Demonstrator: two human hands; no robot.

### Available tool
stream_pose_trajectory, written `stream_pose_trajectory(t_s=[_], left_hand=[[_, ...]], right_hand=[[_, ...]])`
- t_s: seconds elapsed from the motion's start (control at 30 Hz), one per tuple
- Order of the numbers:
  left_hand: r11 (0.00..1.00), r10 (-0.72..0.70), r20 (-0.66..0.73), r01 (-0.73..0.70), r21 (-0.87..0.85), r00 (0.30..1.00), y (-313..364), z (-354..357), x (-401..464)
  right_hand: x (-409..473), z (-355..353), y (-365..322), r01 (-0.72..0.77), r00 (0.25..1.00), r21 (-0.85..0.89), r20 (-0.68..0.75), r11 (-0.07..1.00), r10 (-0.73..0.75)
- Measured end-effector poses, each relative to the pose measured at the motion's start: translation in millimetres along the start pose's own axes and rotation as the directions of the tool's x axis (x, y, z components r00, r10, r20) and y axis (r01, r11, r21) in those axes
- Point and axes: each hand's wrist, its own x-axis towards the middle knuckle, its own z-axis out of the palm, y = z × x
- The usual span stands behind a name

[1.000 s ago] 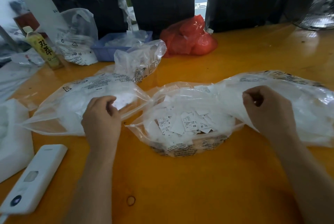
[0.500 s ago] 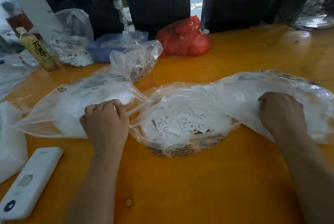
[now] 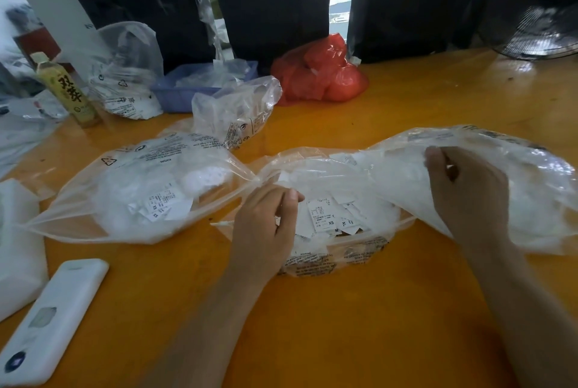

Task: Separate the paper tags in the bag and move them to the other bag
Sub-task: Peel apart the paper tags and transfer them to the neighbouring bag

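The grip of the left hand (image 3: 266, 228) pinches the rim of the middle bag (image 3: 337, 250) where the tags (image 3: 328, 215) lie, the right hand (image 3: 466, 197) pinches the right bag (image 3: 531, 187), so the step seems opening them, and next needs picking tags.

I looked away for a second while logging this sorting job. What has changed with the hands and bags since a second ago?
The left hand left the left bag and moved right to the middle bag of tags. The right hand now pinches and lifts the right bag's film. All three bags stayed in place.
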Motion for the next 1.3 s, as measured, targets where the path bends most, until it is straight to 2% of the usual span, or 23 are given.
stream_pose_trajectory(t_s=[0.07, 0.13, 0.2, 0.27, 0.37, 0.43, 0.5, 0.57, 0.63, 0.77, 0.87, 1.0, 1.17, 1.23, 1.3], left_hand=[[0.994, -0.046, 0.028, 0.049, -0.097, 0.999, 4, 1, -2], [0.957, -0.129, 0.093, 0.149, -0.249, 0.987, 8, 2, -4], [0.841, -0.232, 0.236, 0.317, -0.438, 0.944, 13, 3, -6], [0.698, -0.287, 0.379, 0.463, -0.546, 0.88, 17, 4, -7], [0.553, -0.335, 0.472, 0.576, -0.603, 0.815, 20, 5, -5], [0.517, -0.38, 0.462, 0.598, -0.612, 0.801, 18, 5, -4], [0.513, -0.395, 0.442, 0.592, -0.621, 0.805, 15, 5, -5], [0.484, -0.397, 0.437, 0.589, -0.647, 0.807, 15, 4, -5], [0.441, -0.404, 0.433, 0.587, -0.68, 0.806, 18, 3, -4], [0.397, -0.434, 0.421, 0.588, -0.705, 0.797, 17, 5, -4], [0.382, -0.45, 0.41, 0.586, -0.714, 0.793, 16, 7, -4], [0.373, -0.43, 0.422, 0.583, -0.722, 0.798, 15, 6, -4], [0.473, -0.451, 0.403, 0.597, -0.648, 0.796, 13, 8, -5], [0.396, -0.475, 0.397, 0.594, -0.7, 0.785, 14, 6, -3], [0.253, -0.5, 0.424, 0.596, -0.762, 0.755, 13, 3, 0]], right_hand=[[-10, 7, -14, 0.026, 0.999, 0.233, 0.012, 0.972, -0.03], [-22, 16, -30, 0.078, 0.991, 0.37, 0.069, 0.926, -0.111], [-34, 26, -42, 0.219, 0.954, 0.412, 0.1, 0.884, -0.283], [-43, 34, -49, 0.371, 0.885, 0.44, 0.1, 0.818, -0.456], [-49, 41, -54, 0.444, 0.826, 0.448, 0.13, 0.776, -0.548], [-51, 41, -55, 0.464, 0.808, 0.437, 0.148, 0.771, -0.57], [-54, 40, -56, 0.392, 0.829, 0.453, 0.205, 0.801, -0.521], [-56, 39, -57, 0.176, 0.88, 0.5, 0.307, 0.848, -0.364], [-56, 40, -56, -0.002, 0.894, 0.538, 0.379, 0.843, -0.239], [-52, 38, -53, -0.184, 0.865, 0.572, 0.481, 0.8, -0.145], [-50, 39, -50, -0.264, 0.827, 0.549, 0.552, 0.793, -0.106], [-49, 38, -49, -0.252, 0.827, 0.531, 0.552, 0.809, -0.104], [-52, 36, -56, -0.166, 0.83, 0.488, 0.538, 0.857, -0.146], [-51, 37, -56, -0.145, 0.847, 0.462, 0.515, 0.875, -0.132], [-50, 40, -52, -0.06, 0.861, 0.359, 0.491, 0.932, -0.134]])
